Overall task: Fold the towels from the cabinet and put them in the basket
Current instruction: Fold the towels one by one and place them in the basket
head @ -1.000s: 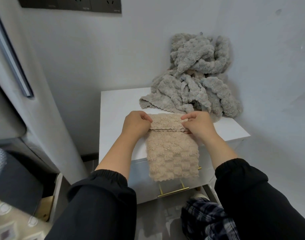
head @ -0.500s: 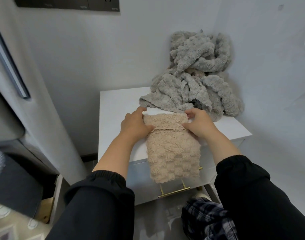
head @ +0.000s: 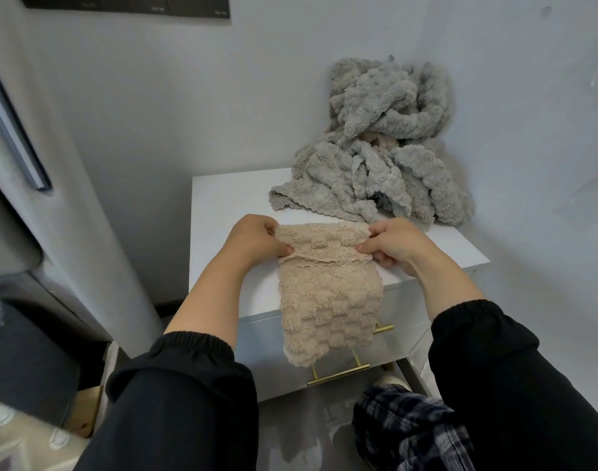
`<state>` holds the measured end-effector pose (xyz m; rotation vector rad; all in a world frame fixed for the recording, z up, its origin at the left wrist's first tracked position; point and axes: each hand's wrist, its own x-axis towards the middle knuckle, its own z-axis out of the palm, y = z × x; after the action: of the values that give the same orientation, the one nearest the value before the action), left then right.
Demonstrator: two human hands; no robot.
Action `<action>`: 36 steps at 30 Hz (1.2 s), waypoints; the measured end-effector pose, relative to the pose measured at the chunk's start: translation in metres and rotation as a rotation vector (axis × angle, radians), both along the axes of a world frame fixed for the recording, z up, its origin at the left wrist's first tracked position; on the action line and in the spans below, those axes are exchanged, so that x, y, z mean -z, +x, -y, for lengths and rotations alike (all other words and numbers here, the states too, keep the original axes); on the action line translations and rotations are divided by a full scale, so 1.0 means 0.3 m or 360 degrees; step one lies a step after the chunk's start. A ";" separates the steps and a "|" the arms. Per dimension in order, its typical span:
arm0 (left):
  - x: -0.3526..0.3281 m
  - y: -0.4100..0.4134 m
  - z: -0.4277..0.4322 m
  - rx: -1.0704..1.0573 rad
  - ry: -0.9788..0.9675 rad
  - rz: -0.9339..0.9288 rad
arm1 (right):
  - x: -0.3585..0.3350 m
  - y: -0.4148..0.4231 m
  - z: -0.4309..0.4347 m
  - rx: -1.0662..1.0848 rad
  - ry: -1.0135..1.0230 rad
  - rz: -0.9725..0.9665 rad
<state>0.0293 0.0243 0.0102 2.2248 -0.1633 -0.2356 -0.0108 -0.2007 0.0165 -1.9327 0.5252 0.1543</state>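
This was a room in a home, a tight corner between plain white-painted walls [head: 148,96]. A small glossy white cabinet [head: 222,205] with slim brass bar handles [head: 338,373] stood in that corner. A heap of crumpled grey fluffy towels [head: 375,171] lay on its top, and a beige bobbled fleece towel [head: 328,300] hung over its front edge. A dark panel of wall sockets [head: 137,5] sat high on the wall, and a tall grey appliance door [head: 87,198] with a long bar handle stood at the left.
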 end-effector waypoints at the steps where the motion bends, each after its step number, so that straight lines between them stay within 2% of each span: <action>1: 0.000 0.002 -0.002 -0.0024 -0.0046 -0.0006 | -0.001 -0.001 -0.001 0.0021 0.0042 0.0030; 7: -0.019 -0.013 0.017 -0.0176 -0.0440 0.0114 | -0.014 -0.006 -0.009 0.0024 0.0041 0.0352; 13: -0.026 -0.022 0.034 -0.0185 -0.0270 0.0486 | -0.016 -0.004 -0.024 -0.0040 0.0081 0.0584; 17: -0.013 -0.024 0.037 -0.0167 -0.0229 0.0528 | 0.004 -0.004 -0.019 -0.0050 -0.0252 0.0697; 22: 0.007 -0.028 0.027 -0.0126 -0.0118 0.0484 | 0.001 -0.017 -0.022 -0.0144 -0.0614 0.0702; 30: 0.010 -0.037 -0.008 -0.0003 0.0193 0.0396 | -0.031 -0.054 -0.013 -0.0437 -0.0903 0.0518; 36: 0.011 -0.045 0.006 0.0020 0.0221 0.0379 | -0.013 -0.057 0.000 -0.0593 -0.0988 0.0374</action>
<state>0.0159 0.0226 0.0070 2.3864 -0.2978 0.0132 -0.0280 -0.2006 0.0204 -2.6032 0.0412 -0.0058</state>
